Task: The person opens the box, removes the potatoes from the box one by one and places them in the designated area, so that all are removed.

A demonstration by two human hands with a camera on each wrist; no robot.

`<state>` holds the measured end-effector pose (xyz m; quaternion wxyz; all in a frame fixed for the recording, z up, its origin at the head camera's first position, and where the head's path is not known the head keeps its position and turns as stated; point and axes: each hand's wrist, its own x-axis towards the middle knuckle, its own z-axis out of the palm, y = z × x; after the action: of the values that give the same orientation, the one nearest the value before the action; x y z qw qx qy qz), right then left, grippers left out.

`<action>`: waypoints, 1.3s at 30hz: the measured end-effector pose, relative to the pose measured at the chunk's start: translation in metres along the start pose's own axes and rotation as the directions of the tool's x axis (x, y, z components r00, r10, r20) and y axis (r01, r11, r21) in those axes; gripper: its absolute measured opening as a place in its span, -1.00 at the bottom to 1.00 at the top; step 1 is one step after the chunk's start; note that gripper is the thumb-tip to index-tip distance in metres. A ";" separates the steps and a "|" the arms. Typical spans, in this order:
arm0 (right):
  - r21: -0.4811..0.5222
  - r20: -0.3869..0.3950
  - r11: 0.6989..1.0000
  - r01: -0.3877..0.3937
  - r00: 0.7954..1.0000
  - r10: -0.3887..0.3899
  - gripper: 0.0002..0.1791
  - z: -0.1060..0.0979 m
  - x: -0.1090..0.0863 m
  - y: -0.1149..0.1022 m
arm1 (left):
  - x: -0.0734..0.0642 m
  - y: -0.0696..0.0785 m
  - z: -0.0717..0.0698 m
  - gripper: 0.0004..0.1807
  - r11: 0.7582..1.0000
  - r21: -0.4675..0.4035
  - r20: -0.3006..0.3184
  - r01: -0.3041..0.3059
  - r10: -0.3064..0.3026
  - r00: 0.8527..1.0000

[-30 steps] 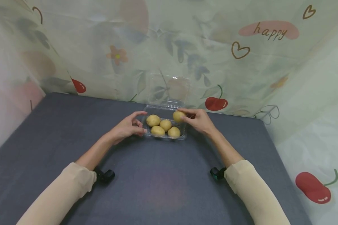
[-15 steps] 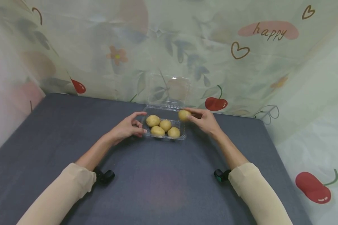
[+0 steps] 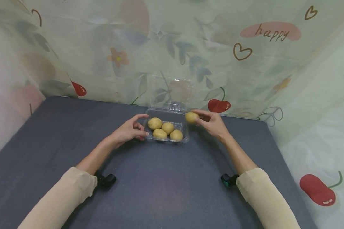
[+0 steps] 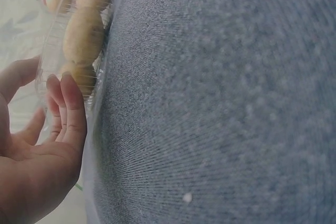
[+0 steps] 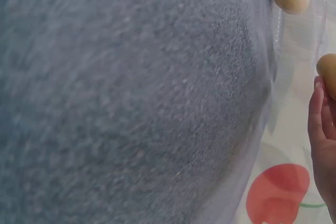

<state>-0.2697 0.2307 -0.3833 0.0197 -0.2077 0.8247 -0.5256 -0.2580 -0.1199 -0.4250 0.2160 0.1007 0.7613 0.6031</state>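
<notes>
A clear plastic clamshell box (image 3: 181, 126) stands near the table's back edge, its lid (image 3: 172, 92) raised behind it. Several yellow potatoes (image 3: 159, 134) lie inside, mostly toward the left and front. My left hand (image 3: 129, 129) rests its fingers against the box's left end; the left wrist view has those fingertips (image 4: 68, 80) touching the clear wall beside a potato. Between the thumb and fingers of my right hand (image 3: 215, 124) is another potato (image 3: 191, 117), held above the box's back right corner. In the right wrist view this potato (image 5: 327, 74) is partly cut off.
A dark grey cloth covers the table (image 3: 166, 184). Behind it hangs a patterned curtain (image 3: 103, 38) with flowers and cherries, close to the raised lid. Black wrist devices (image 3: 106, 180) sit at both sleeve cuffs.
My right hand has moved to the right with its potato, from over the inside of the box to its right edge. My left hand has stayed at the box.
</notes>
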 end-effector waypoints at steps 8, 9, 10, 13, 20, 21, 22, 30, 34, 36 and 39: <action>0.004 -0.026 0.999 0.040 0.999 -0.040 -0.59 -0.006 -0.006 0.006 | 0.000 0.001 0.001 -0.16 1.000 0.022 0.004 0.002 -0.002 1.000; -0.009 -0.034 0.999 0.047 0.998 -0.048 -0.59 -0.007 -0.006 0.006 | 0.000 0.001 0.001 -0.16 1.000 0.024 0.004 0.002 -0.002 1.000; -0.020 -0.043 0.998 0.055 0.998 -0.056 -0.59 -0.007 -0.007 0.006 | 0.000 0.001 0.001 -0.16 1.000 0.024 0.004 0.002 -0.002 1.000; -0.042 -0.063 0.997 0.066 0.996 -0.068 -0.60 -0.010 -0.010 0.006 | 0.000 -0.001 0.001 -0.16 1.000 0.024 0.002 0.004 -0.004 1.000; -0.039 -0.108 0.999 0.021 0.994 -0.025 -0.60 -0.017 -0.015 0.011 | 0.001 -0.003 0.000 -0.17 1.000 0.024 0.004 0.003 -0.003 1.000; -0.034 -0.117 0.999 0.014 0.993 -0.018 -0.59 -0.018 -0.015 0.012 | 0.001 -0.003 0.000 -0.17 1.000 0.024 0.005 0.002 -0.003 1.000; -0.031 -0.128 0.999 0.008 0.992 -0.012 -0.59 -0.019 -0.015 0.014 | 0.001 -0.003 0.000 -0.17 1.000 0.024 0.007 0.003 -0.003 1.000; 0.042 -0.200 0.999 -0.018 0.979 0.026 -0.55 -0.023 -0.016 0.025 | 0.000 -0.002 0.000 -0.16 1.000 0.023 0.011 0.002 -0.002 1.000; 0.057 -0.213 0.998 -0.009 0.977 0.021 -0.55 -0.026 -0.017 0.028 | -0.001 -0.001 0.000 -0.16 1.000 0.020 0.010 0.000 0.000 1.000; 0.061 -0.208 0.998 -0.002 0.978 0.015 -0.54 -0.028 -0.017 0.029 | -0.001 0.000 0.000 -0.16 1.000 0.019 0.008 -0.001 0.001 1.000; 0.065 -0.204 0.998 -0.008 0.979 0.021 -0.54 -0.032 -0.017 0.031 | -0.001 0.001 0.000 -0.16 1.000 0.021 0.004 0.003 -0.003 1.000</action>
<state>-0.2722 0.2754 -0.3997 -0.0549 -0.1458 0.8068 -0.5700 -0.2573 -0.1198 -0.4243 0.2173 0.1028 0.7672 0.5946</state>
